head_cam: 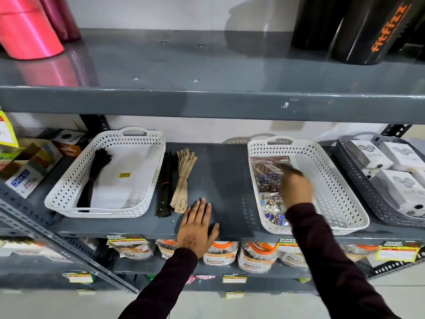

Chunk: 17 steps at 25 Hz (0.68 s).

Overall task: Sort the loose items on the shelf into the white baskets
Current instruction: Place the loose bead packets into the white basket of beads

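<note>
Two white perforated baskets stand on the grey shelf. The left basket [147, 185] holds a dark zipper bundle [93, 178]. Between the baskets lie a black zipper bundle [166, 185] and a beige zipper bundle [182, 180], loose on the shelf. The right basket [340, 194] holds clear packets of buttons [268, 180]. My left hand [197, 226] rests flat on the shelf front, fingers spread, just right of the beige bundle. My right hand [295, 185] is inside the right basket over the packets; it is blurred, so its grip is unclear.
A grey basket [358, 180] with white boxes stands at the far right. Small cartons [30, 166] crowd the left end. The upper shelf edge [207, 100] overhangs the baskets. Jars with orange lids [220, 252] fill the shelf below.
</note>
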{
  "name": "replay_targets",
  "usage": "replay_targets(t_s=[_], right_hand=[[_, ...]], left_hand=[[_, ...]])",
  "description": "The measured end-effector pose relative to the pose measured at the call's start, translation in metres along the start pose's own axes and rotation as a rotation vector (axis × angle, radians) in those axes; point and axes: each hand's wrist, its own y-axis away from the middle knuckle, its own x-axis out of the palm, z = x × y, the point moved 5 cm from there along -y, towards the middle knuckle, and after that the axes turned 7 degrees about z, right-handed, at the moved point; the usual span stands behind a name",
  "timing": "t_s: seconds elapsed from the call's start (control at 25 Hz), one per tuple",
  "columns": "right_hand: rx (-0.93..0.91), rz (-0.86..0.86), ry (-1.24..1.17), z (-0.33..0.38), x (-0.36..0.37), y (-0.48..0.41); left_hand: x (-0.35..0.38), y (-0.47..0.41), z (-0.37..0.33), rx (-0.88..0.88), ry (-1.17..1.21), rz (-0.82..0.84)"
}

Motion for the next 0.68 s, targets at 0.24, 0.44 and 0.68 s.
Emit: replay_targets(t_s=[0.24, 0.44, 0.68], right_hand=[[0.213, 0.831, 0.015, -0.077, 0.065, 0.022], [0.209, 0.96, 0.197, -0.08, 0.064, 0.029], [0.17, 1.021, 0.332, -0.089, 0.06, 0.033]], left_hand=[[0.0, 0.001, 0.001, -0.013, -0.001, -0.006], [-0.003, 0.002, -0.002, -0.022, -0.008, -0.001], [-0.008, 0.006, -0.006, -0.006, 0.021, 0.036]])
